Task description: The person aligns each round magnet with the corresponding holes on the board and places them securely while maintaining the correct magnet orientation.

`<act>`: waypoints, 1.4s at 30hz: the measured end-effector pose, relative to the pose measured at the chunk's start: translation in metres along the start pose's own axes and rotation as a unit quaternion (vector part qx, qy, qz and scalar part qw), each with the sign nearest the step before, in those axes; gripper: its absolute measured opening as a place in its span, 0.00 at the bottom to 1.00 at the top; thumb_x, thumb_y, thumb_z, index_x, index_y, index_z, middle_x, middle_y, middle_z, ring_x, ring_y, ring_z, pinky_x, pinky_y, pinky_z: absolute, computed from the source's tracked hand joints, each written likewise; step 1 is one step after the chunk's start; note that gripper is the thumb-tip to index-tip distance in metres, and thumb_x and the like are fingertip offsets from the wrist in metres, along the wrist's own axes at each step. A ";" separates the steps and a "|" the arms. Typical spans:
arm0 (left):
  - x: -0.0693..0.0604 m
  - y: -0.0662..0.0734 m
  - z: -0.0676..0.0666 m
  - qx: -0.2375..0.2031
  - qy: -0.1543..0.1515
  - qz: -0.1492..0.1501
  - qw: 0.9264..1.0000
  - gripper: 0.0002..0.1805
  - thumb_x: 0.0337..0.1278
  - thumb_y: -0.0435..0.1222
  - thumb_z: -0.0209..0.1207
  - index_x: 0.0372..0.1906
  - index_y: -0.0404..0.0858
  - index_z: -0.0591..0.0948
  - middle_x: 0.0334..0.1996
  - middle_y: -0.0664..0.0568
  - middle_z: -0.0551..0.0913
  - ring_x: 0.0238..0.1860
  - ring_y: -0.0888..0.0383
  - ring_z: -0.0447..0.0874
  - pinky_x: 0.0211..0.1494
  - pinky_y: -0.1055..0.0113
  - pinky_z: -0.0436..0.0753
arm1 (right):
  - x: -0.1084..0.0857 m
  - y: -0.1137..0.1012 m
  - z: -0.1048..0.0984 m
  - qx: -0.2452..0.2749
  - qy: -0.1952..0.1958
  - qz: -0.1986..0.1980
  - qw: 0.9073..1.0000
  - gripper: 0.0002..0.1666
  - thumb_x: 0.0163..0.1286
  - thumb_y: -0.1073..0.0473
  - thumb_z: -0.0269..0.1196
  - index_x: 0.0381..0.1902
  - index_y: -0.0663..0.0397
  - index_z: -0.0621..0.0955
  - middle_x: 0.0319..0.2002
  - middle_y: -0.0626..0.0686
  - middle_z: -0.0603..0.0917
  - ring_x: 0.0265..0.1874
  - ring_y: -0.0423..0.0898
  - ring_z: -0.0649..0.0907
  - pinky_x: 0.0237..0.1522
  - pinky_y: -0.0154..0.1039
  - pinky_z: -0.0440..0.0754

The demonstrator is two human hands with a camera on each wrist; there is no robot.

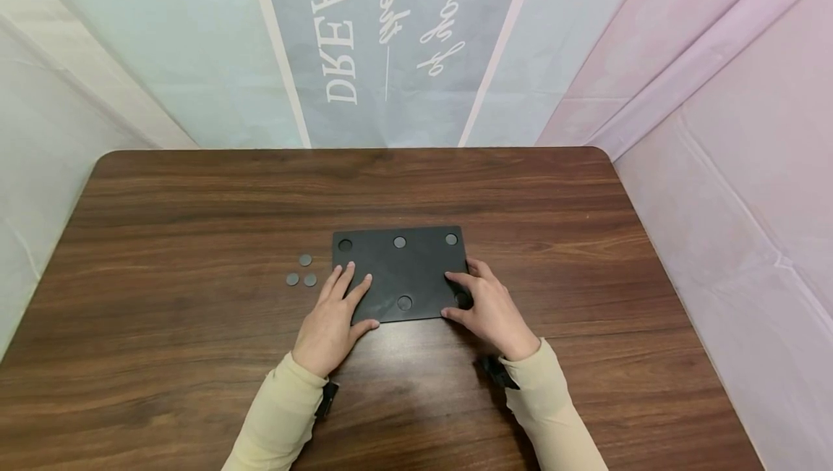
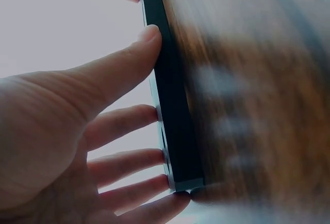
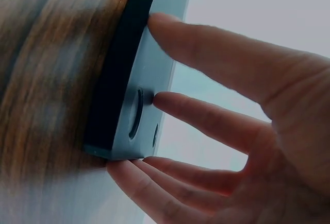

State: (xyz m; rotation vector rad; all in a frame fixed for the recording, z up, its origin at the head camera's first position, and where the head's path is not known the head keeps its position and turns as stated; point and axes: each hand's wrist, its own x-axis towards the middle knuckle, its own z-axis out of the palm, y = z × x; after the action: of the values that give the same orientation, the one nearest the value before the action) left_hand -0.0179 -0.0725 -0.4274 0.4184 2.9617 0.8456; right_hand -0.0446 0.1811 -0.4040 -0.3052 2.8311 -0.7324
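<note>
Two ends of a flat black board (image 1: 403, 272), set on the brown counter (image 1: 195, 239), are touched. On the left end the left hand (image 1: 328, 326) is rested, fingers straight and spread, thumb at the near edge. By the right hand (image 1: 491, 304), fingers loosely extended, the top and right side are touched. Three grey discs (image 1: 305, 260) are laid left of the board; two similar discs (image 1: 400, 242) are seated along its far edge.
</note>
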 end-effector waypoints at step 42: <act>-0.002 -0.014 -0.017 0.049 0.001 -0.005 0.999 0.33 0.55 0.44 0.66 0.63 0.33 0.74 0.66 0.33 0.67 0.65 0.37 0.68 0.52 0.47 0.81 | 0.000 0.000 -0.002 -0.008 -0.006 0.006 1.000 0.37 0.50 0.55 0.76 0.59 0.56 0.80 0.66 0.71 0.66 0.61 0.69 0.71 0.57 0.61 0.73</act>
State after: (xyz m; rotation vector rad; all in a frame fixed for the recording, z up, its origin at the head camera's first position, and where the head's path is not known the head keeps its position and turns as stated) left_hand -0.0209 -0.0938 -0.4201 0.4067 3.0138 0.7032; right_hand -0.0453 0.1814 -0.4025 -0.2949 2.8262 -0.7022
